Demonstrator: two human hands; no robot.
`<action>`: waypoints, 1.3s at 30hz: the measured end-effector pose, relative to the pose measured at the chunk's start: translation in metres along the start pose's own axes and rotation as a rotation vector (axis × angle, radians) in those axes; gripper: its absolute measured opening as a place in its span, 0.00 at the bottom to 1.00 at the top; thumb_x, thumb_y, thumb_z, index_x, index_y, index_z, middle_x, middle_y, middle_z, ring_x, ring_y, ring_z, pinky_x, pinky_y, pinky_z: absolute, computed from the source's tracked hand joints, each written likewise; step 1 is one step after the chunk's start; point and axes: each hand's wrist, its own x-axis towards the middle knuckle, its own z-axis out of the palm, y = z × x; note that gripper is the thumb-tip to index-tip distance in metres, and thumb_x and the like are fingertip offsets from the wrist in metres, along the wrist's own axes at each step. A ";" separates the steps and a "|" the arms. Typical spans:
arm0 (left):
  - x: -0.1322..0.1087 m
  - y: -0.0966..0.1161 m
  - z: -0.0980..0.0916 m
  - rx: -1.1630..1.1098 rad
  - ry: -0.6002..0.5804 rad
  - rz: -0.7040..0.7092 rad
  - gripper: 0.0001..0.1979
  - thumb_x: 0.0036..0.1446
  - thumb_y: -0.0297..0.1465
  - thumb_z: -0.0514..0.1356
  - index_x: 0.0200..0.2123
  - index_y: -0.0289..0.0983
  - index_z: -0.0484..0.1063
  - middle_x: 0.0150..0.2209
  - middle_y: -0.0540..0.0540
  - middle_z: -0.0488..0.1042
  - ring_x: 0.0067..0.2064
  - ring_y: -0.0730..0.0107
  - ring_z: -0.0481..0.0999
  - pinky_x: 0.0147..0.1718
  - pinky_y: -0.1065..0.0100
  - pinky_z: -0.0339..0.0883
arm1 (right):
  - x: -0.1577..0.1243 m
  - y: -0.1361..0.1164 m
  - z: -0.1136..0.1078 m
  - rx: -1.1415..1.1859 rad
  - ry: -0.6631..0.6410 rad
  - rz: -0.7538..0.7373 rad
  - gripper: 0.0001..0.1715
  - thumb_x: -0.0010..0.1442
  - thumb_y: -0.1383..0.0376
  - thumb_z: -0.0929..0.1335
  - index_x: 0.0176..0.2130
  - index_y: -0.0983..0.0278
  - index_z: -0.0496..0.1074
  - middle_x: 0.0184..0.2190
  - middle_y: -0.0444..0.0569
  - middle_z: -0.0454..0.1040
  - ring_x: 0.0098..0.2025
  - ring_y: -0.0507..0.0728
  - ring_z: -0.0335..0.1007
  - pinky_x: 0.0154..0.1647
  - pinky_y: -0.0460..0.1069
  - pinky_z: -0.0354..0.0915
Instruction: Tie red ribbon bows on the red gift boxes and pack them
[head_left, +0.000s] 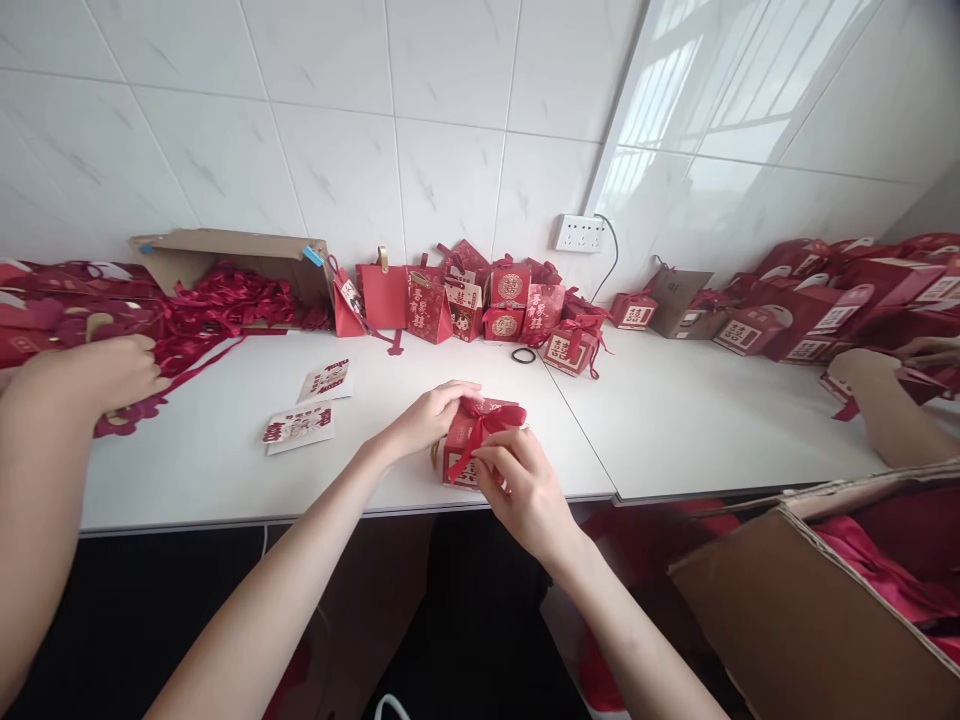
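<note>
A small red gift box [456,440] with a white-and-gold character panel stands near the table's front edge. Around it runs a red satin ribbon [491,420], tied in a bow on top. My left hand [427,418] holds the box steady at its upper left, fingers curled over the top edge. At the front, my right hand [521,485] pinches a ribbon tail between thumb and fingers, hiding part of the panel. Two printed cards [300,425] lie flat to the left of the box.
Several finished red boxes [510,290] line the wall, beside a black ring [523,355]. Left, a cardboard box [225,245] spills red ribbons near a co-worker's hand [90,375]. Right stand stacked boxes [817,300], another person's hand [862,370] and an open carton [750,590] in front.
</note>
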 end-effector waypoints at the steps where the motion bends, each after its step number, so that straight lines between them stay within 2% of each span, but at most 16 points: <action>1: -0.001 0.005 0.002 0.014 0.042 0.002 0.18 0.54 0.26 0.46 0.42 0.38 0.72 0.52 0.45 0.71 0.55 0.66 0.67 0.57 0.61 0.57 | -0.002 0.002 -0.001 -0.028 -0.004 -0.027 0.08 0.61 0.72 0.62 0.37 0.64 0.69 0.34 0.52 0.69 0.36 0.56 0.64 0.36 0.50 0.66; 3: -0.006 0.015 0.004 0.025 0.077 0.028 0.18 0.53 0.25 0.45 0.40 0.38 0.72 0.50 0.45 0.71 0.55 0.66 0.68 0.56 0.62 0.59 | -0.007 0.005 -0.001 -0.081 -0.015 -0.065 0.08 0.60 0.73 0.63 0.38 0.64 0.70 0.34 0.52 0.70 0.36 0.56 0.63 0.35 0.50 0.67; 7: -0.012 0.031 0.006 0.137 0.042 0.087 0.10 0.55 0.30 0.51 0.33 0.38 0.72 0.44 0.45 0.73 0.50 0.63 0.70 0.53 0.61 0.62 | -0.013 0.011 -0.001 -0.164 0.011 -0.139 0.07 0.58 0.74 0.65 0.37 0.65 0.70 0.34 0.52 0.71 0.36 0.55 0.64 0.34 0.49 0.66; 13: -0.014 0.029 0.014 0.233 0.083 0.037 0.05 0.55 0.31 0.55 0.32 0.38 0.70 0.41 0.47 0.72 0.45 0.66 0.71 0.48 0.62 0.64 | -0.014 0.015 -0.003 -0.238 0.023 -0.229 0.07 0.56 0.74 0.67 0.37 0.65 0.69 0.31 0.49 0.72 0.34 0.54 0.66 0.33 0.50 0.64; 17: -0.015 0.028 0.016 0.273 0.056 0.089 0.04 0.56 0.31 0.55 0.33 0.38 0.69 0.42 0.47 0.71 0.46 0.67 0.70 0.48 0.64 0.63 | -0.014 0.017 -0.007 -0.221 0.008 -0.269 0.09 0.57 0.75 0.66 0.38 0.64 0.68 0.31 0.48 0.72 0.35 0.53 0.68 0.37 0.51 0.65; 20: -0.016 0.031 0.016 0.432 0.079 0.113 0.05 0.56 0.32 0.56 0.32 0.38 0.70 0.40 0.46 0.70 0.45 0.64 0.68 0.46 0.62 0.62 | -0.014 0.019 -0.007 -0.199 0.008 -0.265 0.10 0.56 0.75 0.66 0.38 0.64 0.68 0.31 0.48 0.72 0.35 0.53 0.68 0.38 0.51 0.66; 24: -0.016 0.035 0.017 0.630 0.091 0.127 0.06 0.57 0.32 0.56 0.30 0.37 0.69 0.34 0.47 0.71 0.40 0.62 0.68 0.44 0.57 0.59 | -0.013 0.020 -0.004 -0.167 0.028 -0.250 0.10 0.56 0.76 0.67 0.38 0.64 0.67 0.31 0.49 0.71 0.34 0.53 0.67 0.36 0.51 0.66; 30: -0.015 0.033 0.017 0.515 0.089 0.055 0.07 0.56 0.33 0.56 0.28 0.37 0.67 0.32 0.48 0.71 0.38 0.65 0.69 0.42 0.61 0.61 | -0.012 0.018 -0.002 -0.142 0.044 -0.236 0.11 0.55 0.76 0.68 0.38 0.64 0.68 0.30 0.49 0.71 0.33 0.53 0.67 0.34 0.51 0.66; 34: -0.013 0.035 0.016 0.403 0.070 0.026 0.04 0.55 0.31 0.55 0.31 0.38 0.68 0.31 0.50 0.72 0.34 0.69 0.71 0.39 0.65 0.63 | -0.013 0.018 -0.004 -0.115 0.050 -0.230 0.12 0.55 0.77 0.68 0.39 0.65 0.68 0.31 0.50 0.71 0.34 0.53 0.67 0.33 0.51 0.66; 39: -0.011 0.039 0.016 0.348 0.046 -0.072 0.05 0.54 0.32 0.55 0.28 0.39 0.70 0.29 0.50 0.73 0.33 0.68 0.72 0.33 0.68 0.64 | -0.013 0.019 -0.005 -0.092 0.061 -0.233 0.14 0.54 0.78 0.67 0.40 0.65 0.67 0.31 0.50 0.70 0.35 0.54 0.67 0.34 0.51 0.66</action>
